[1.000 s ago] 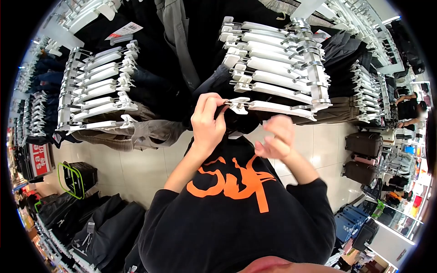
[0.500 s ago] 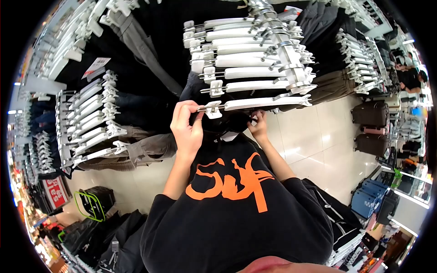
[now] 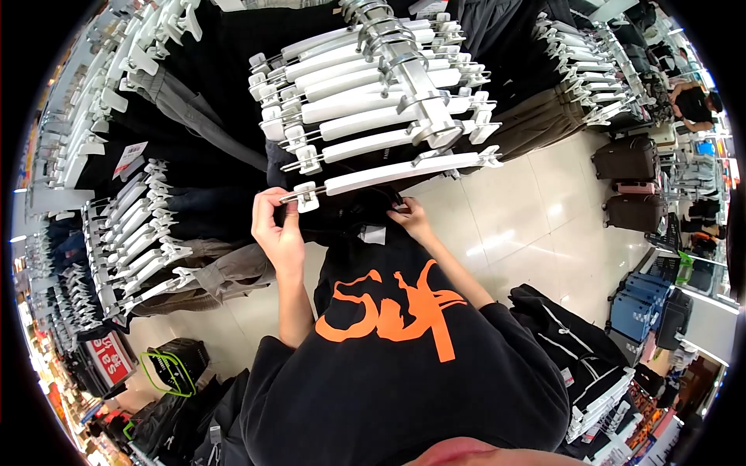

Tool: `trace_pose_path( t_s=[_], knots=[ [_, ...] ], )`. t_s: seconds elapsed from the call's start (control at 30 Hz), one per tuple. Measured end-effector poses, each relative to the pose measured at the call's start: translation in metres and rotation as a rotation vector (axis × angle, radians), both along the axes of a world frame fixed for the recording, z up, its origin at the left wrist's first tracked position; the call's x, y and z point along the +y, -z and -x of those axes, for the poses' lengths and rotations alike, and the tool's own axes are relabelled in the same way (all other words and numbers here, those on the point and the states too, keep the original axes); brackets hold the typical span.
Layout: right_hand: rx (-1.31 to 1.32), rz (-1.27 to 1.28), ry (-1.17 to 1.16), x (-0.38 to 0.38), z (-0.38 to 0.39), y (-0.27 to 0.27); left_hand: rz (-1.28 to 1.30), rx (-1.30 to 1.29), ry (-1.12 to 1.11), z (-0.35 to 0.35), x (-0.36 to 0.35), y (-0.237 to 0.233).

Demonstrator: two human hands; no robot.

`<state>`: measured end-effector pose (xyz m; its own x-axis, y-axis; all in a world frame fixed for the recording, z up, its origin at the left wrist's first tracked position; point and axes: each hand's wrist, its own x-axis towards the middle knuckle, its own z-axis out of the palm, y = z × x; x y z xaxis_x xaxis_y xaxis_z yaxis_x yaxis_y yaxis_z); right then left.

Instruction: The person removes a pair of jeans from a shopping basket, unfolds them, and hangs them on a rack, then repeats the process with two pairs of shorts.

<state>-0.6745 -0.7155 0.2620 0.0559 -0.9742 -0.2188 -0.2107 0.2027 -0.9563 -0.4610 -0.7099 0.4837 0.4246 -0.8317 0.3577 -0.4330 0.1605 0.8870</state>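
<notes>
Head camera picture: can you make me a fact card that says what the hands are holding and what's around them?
Left hand: pinching one end of the front hanger
Right hand: gripping black cloth beside that hanger
Front hanger: white, with clips
Behind it: more white hangers on a metal rail
Shirt: black, orange print
Floor: pale, shiny tiles
Off to the left: black basket with a green handle; red sign
Off to the right: brown suitcases
</notes>
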Motion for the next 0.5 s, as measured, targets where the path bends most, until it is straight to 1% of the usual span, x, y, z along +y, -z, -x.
trace_pose_path(
  t_s=[0.07,0.1,0.13,0.2,0.23,0.27,0.33,0.37,0.4,0.47,0.5],
  knots=[
    [-0.034,0.042,-0.112,-0.006,0.003,0.003,-0.01,-0.006,-0.03,0.002,0.001,0.001],
    [0.147,0.061,-0.205,-0.009,0.005,0.001,-0.006,-0.008,-0.042,0.003,0.002,0.002],
    [0.145,0.066,-0.218,-0.01,0.005,-0.001,0.007,-0.016,-0.049,0.004,0.003,0.004],
    [0.075,-0.013,-0.23,-0.01,0.004,-0.011,0.022,-0.025,-0.07,0.008,0.006,0.006],
    [0.122,0.011,-0.3,-0.012,0.007,-0.016,0.024,-0.019,-0.098,0.01,0.007,0.007],
    [0.12,0.018,-0.314,-0.013,0.01,-0.017,0.027,-0.012,-0.126,0.012,0.008,0.007],
    [0.107,-0.108,-0.365,-0.013,0.018,-0.017,0.028,-0.016,-0.147,0.014,0.009,0.006],
    [0.017,-0.21,-0.371,-0.014,0.024,-0.015,0.02,-0.026,-0.159,0.015,0.009,0.006],
    [0.017,-0.207,-0.383,-0.013,0.032,-0.012,0.011,-0.035,-0.169,0.015,0.008,0.007],
    [-0.039,-0.027,-0.209,-0.012,0.049,-0.011,0.009,-0.007,-0.214,0.016,0.007,0.01],
    [-0.15,0.011,-0.137,-0.014,0.059,-0.024,0.001,0.004,-0.23,0.018,0.006,0.009]
  ],
)
